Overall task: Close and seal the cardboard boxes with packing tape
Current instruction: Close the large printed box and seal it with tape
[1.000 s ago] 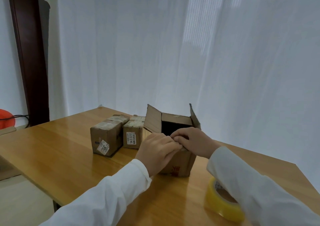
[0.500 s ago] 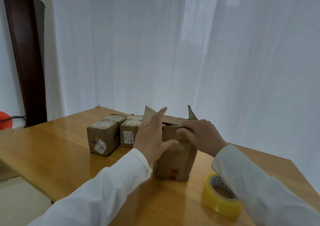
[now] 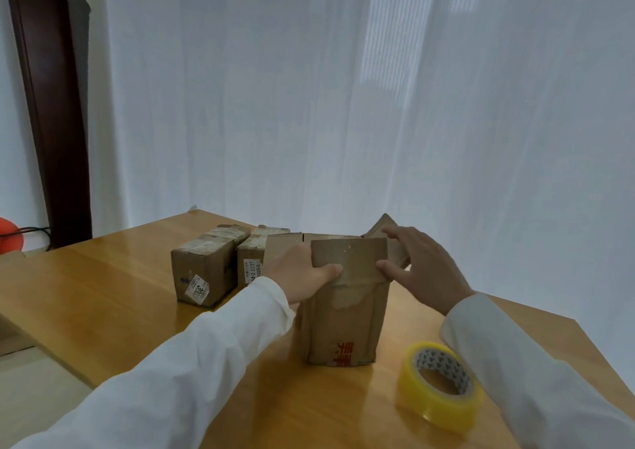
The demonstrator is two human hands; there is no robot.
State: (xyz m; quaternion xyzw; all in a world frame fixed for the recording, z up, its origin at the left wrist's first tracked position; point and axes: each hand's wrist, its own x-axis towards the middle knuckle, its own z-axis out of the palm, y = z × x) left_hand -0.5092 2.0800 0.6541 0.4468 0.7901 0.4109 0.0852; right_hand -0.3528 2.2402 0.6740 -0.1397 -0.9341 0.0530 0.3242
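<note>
A small open cardboard box (image 3: 343, 325) with red print stands upright at the table's middle. Its near flap (image 3: 348, 254) stands up, and the right flap (image 3: 385, 228) leans outward. My left hand (image 3: 299, 273) grips the box's upper left side, with the thumb lying across the front and the fingers hidden behind the left flap. My right hand (image 3: 421, 266) is spread at the upper right, its thumb against the near flap's edge and its straight fingers over the right flap. A yellow roll of packing tape (image 3: 438, 385) lies flat by my right sleeve.
Two taped-up boxes, one (image 3: 206, 264) with a white label and one (image 3: 252, 259) behind it, sit left of the open box. The wooden table (image 3: 103, 297) ends close on the left and right. A white curtain hangs behind, and an orange object (image 3: 8, 239) shows at far left.
My hands parted from the box's front edge to its two sides. The near flap rose upright and now hides the opening. The view shifted closer and a little left.
</note>
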